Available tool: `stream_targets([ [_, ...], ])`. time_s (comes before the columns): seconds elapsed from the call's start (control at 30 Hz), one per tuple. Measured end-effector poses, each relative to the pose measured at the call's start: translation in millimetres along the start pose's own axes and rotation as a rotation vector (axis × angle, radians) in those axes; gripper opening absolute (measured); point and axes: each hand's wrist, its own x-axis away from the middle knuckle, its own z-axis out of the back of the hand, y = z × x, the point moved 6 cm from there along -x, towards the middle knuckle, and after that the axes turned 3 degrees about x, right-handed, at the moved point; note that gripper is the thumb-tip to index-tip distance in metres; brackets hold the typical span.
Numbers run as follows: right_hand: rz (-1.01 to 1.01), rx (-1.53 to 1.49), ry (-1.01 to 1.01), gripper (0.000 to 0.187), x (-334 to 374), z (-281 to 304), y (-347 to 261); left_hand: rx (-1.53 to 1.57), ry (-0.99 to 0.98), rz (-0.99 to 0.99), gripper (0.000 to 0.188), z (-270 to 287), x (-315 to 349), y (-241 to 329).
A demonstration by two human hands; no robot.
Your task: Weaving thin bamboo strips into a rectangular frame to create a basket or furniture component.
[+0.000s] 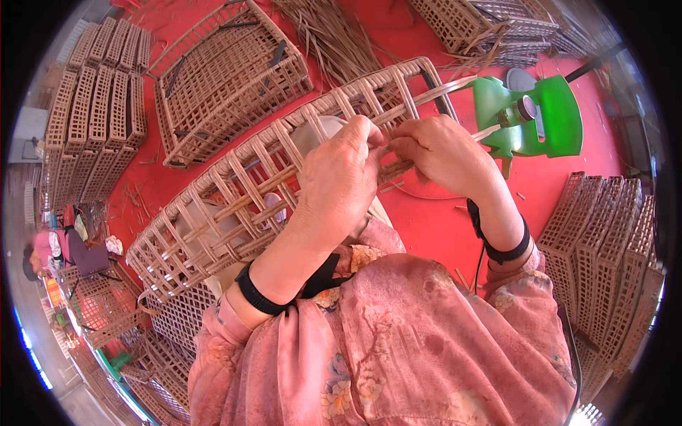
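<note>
A long woven wicker frame (234, 167) with an open lattice lies slanted across my lap. My left hand (337, 177) rests over its near edge, thumb and fingers pressed together. My right hand (444, 153) meets it fingertip to fingertip, also pinched. Between them they grip a thin wicker strip, mostly covered by the fingers. Two pale loose strip ends (455, 86) stick out past the frame's right end, toward a green plastic stool (565, 117). A dark metal bar (437, 85) shows at that end of the frame.
A jar with a lid (524, 108) sits on the stool. A finished-looking wicker basket panel (231, 78) and loose strips (327, 35) lie on the red floor. Stacked lattice panels stand left (96, 106) and right (604, 248). Another person (78, 248) sits far left.
</note>
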Motion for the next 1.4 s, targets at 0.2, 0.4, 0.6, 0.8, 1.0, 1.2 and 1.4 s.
stream_targets([
  [0.2, -0.071, -0.138, 0.230, 0.014, 17.8, 17.1, 15.9, -0.043, 0.051, -0.101, 0.014, 1.9, -5.0, 18.9],
  [0.4, -0.176, 0.018, 0.330, 0.009, 47.4, 68.7, 36.2, 0.131, -0.029, -0.174, 0.020, -20.3, -23.6, 37.1],
  [0.6, -0.220, -0.120, 0.459, 0.014, 47.5, 64.4, 52.1, 0.279, -0.132, 0.019, 0.018, -45.6, -42.2, 26.6],
  [0.8, -0.214, 0.046, 0.466, 0.040, 40.9, 42.2, 60.0, 0.147, -0.101, 0.125, 0.013, -46.5, -46.7, 21.6],
  [1.0, -0.219, 0.077, 0.509, 0.038, 38.2, 35.5, 63.3, 0.183, -0.104, 0.123, 0.011, -52.8, -49.8, 18.1],
  [1.2, -0.132, 0.302, 0.584, 0.050, 37.7, 29.0, 47.1, 0.127, -0.100, 0.123, 0.009, -56.9, -51.7, 16.1],
  [1.4, -0.118, 0.348, 0.681, 0.049, 41.3, 26.9, 45.3, 0.096, -0.102, 0.106, 0.009, -53.3, -50.1, 18.6],
])
